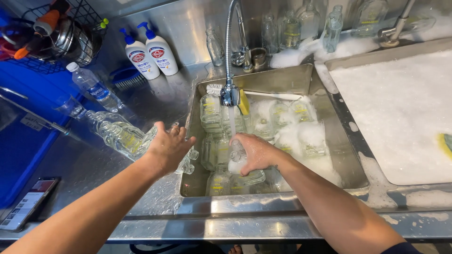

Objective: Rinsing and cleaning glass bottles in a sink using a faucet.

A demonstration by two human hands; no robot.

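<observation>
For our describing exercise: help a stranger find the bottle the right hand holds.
Start at the steel sink under the hose tap. Among soapy glass bottles lying there, the right hand grips one glass bottle. It alone sits under the running water.

Sink (pixel 329 155) and counter (pixel 94 164) – brushed stainless steel, wet sheen. Bottles (pixel 212 110) – clear glossy glass. Pump dispensers (pixel 160 54) – smooth white plastic.

Right hand (pixel 254 153) grips soapy bottle (pixel 237 157) under running tap (pixel 230 94) — sink (pixel 282 77).
</observation>
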